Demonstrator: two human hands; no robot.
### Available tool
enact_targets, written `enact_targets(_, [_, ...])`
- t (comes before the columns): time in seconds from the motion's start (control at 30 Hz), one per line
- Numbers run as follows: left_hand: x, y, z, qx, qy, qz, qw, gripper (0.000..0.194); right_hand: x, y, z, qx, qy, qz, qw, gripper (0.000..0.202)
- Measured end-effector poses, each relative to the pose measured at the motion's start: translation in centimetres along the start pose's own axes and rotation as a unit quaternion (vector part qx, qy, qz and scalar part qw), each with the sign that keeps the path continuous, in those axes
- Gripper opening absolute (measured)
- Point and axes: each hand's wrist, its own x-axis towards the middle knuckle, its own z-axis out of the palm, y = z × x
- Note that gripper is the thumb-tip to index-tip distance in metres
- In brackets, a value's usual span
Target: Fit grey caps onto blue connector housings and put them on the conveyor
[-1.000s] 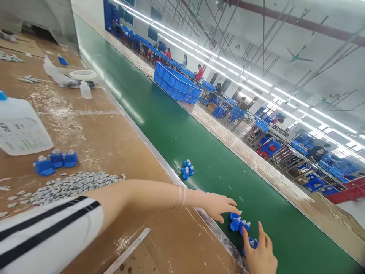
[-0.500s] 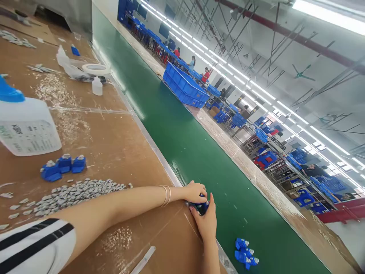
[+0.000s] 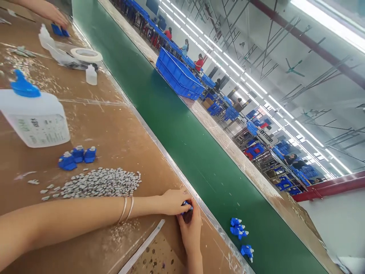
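My left hand (image 3: 174,202), with thin bands on its wrist, reaches in from the left and is closed on a small blue plastic part (image 3: 186,206). From below, my right hand (image 3: 190,227) grips the same part, its thumb and fingers curled around it. Much of the part is hidden by my fingers. Both hands are over the brown tabletop, close to the metal edge of the green belt. Left of them lies a heap of small grey-white pieces (image 3: 102,182). Behind the heap sit a few blue parts with pale tips (image 3: 78,155).
Several blue parts (image 3: 238,228) lie on the green belt (image 3: 182,144). A white jug with a blue cap (image 3: 42,121), a tape roll (image 3: 86,55) and a small bottle (image 3: 91,75) stand on the table. Another person's hand (image 3: 54,15) touches blue parts top left. A blue crate (image 3: 179,76) sits across the belt.
Both my hands have shifted left, off the belt's edge and over the tabletop, with a blue part still held. Another person's hand has come into view at top left. The view has shifted.
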Motion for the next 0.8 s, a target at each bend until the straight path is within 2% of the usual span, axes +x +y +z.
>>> enact_targets(0.1, [-3.4, -1.0, 0.0, 0.001, -0.002, -0.003, 1.000, 0.029, -2.8, -1.3, 0.0, -0.010, -0.015, 0.012, 1.000, 0.038])
enact_targets(0.17, [-4.8, -1.5, 0.0, 0.000, 0.006, -0.011, 1.000, 0.032, -3.5, -1.9, 0.0, -0.027, -0.029, 0.012, 0.999, 0.030])
enact_targets(0.3, [-5.8, -1.9, 0.8, -0.005, 0.022, -0.018, 1.000, 0.035, -2.7, -3.0, 0.2, -0.061, -0.071, -0.008, 0.996, 0.023])
enact_targets(0.43, [-6.4, -2.6, 1.6, -0.027, 0.038, -0.004, 0.999, 0.036, -1.8, -3.5, 0.3, -0.067, -0.076, 0.008, 0.995, 0.020])
enact_targets(0.5, [-6.9, -3.3, 1.8, -0.044, 0.048, 0.005, 0.998, 0.035, -1.7, -3.6, 0.0, -0.050, -0.058, 0.026, 0.997, 0.017])
enact_targets(0.67, [-7.9, -4.8, 2.1, -0.075, 0.087, 0.023, 0.993, 0.032, -2.4, -4.4, -2.0, 0.041, 0.020, 0.070, 0.997, 0.040])
enact_targets(0.73, [-8.1, -4.9, 2.2, -0.083, 0.101, 0.032, 0.991, 0.029, -3.9, -5.1, -3.6, 0.075, 0.071, 0.083, 0.991, 0.048])
enact_targets(0.8, [-8.6, -4.9, 2.2, -0.089, 0.109, 0.037, 0.989, 0.030, -6.7, -5.8, -5.2, 0.106, 0.142, 0.095, 0.980, 0.050])
